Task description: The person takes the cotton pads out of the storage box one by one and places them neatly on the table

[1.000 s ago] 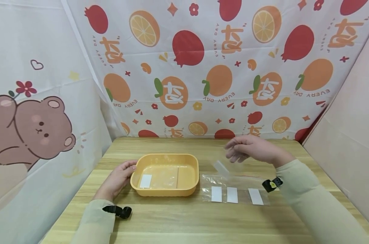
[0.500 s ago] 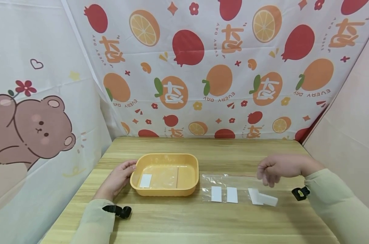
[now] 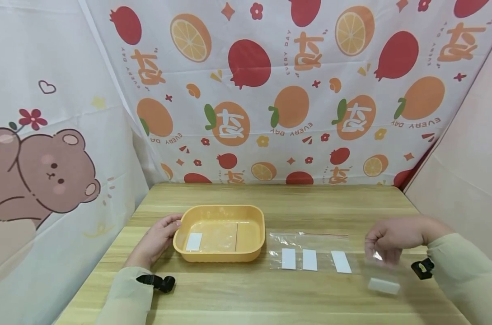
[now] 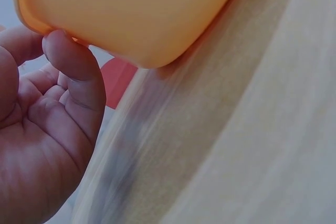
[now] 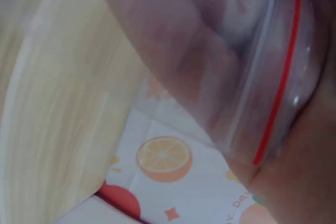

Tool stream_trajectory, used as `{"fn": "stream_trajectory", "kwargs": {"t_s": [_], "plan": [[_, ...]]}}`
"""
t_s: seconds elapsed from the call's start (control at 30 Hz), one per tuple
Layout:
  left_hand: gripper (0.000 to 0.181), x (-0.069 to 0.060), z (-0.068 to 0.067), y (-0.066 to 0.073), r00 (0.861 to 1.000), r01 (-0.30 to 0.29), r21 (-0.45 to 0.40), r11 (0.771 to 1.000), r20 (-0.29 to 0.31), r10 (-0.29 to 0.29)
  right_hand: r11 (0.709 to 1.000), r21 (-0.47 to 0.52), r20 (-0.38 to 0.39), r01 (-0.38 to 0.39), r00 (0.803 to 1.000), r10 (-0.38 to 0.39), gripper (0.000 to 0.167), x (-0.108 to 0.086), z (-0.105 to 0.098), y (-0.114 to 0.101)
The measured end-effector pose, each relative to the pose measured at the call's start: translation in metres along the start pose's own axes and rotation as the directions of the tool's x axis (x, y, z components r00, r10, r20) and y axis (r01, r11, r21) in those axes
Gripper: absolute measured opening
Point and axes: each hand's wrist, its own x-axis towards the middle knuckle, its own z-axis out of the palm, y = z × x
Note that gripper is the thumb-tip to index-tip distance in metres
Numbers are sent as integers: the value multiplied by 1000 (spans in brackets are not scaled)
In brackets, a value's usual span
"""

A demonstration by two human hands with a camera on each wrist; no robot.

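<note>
Pinching a clear, white-labelled zip bag (image 3: pixel 384 285) above the counter (image 3: pixel 237 298), the right hand (image 3: pixel 392 237) hangs just right of similar bags (image 3: pixel 309 260) lying flat, while the left hand (image 3: pixel 158 237) grips the rim of the yellow tray (image 3: pixel 219 256), on whose floor another such bag (image 3: pixel 194 242) lies.

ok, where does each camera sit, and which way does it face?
Head: worn on the head, facing forward and down at the table, tray and fruit-print cloth; left hand, right hand and sleeves show.
Left wrist: worn there, looking at the tray gripped by the left hand.
Right wrist: worn there, looking at the right hand and the clear bag it holds.
Shared: head and left wrist show tray and left hand.
</note>
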Motion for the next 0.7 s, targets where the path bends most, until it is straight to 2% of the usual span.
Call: {"fn": "stream_trajectory", "kwargs": {"t_s": [0.07,0.13,0.23,0.3,0.4,0.53,0.7], "plan": [[51,1,-1,1,1000,-4,2,1000,-1,4,999,-17,-10,-27,1000,27,31,-1,2,4],[51,1,-1,1,1000,-5,4,1000,-5,5,995,-53,-50,-83,996,80,31,1,6,8],[51,1,-1,2,1000,2,5,1000,-11,-2,978,-104,-121,-183,978,171,30,6,11,16],[51,1,0,2,1000,8,5,1000,-11,-8,961,-162,-167,-223,966,196,31,11,13,23],[52,0,1,1,1000,12,2,1000,-12,-12,948,-234,-207,-215,964,167,32,17,12,34],[51,0,1,0,1000,12,0,1000,-24,-12,937,-306,-254,-169,963,90,29,30,10,50],[51,2,1,0,1000,1,8,1000,-19,-1,908,-390,-331,-153,943,16,25,46,11,68]]}}
